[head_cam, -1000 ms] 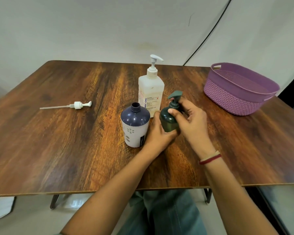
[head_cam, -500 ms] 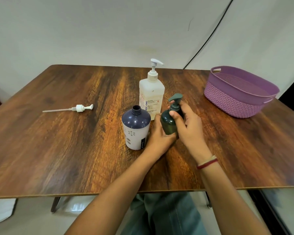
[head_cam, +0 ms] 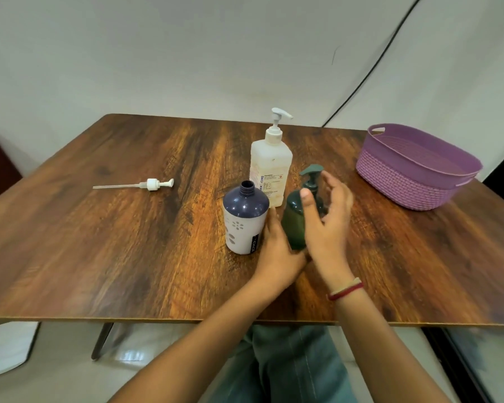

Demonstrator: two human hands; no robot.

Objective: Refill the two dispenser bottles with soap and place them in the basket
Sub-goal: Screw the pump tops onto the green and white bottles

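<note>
Change: the right hand [head_cam: 329, 225] has come off the pump neck of the green bottle [head_cam: 294, 225]; its fingers are now spread apart, with the thumb lying across the bottle's shoulder.
Loose pump [head_cam: 153, 184]: lies flat on the surface [head_cam: 99, 242] at far left, tube pointing left, well apart from everything else.
Navy bottle [head_cam: 245, 222]: upright, neck open, just left of the left hand.
White soap bottle [head_cam: 271, 170]: upright just behind the navy and green bottles, spout pointing right.
Left hand [head_cam: 277, 251]: fingers wrapped round the green bottle's lower body from the near left.
Green bottle: stands mid-surface, long axis vertical, pump end up.
Room: bare wood lies between the green bottle and the basket.
Basket [head_cam: 405, 181]: at the far right corner, mouth up.
</note>
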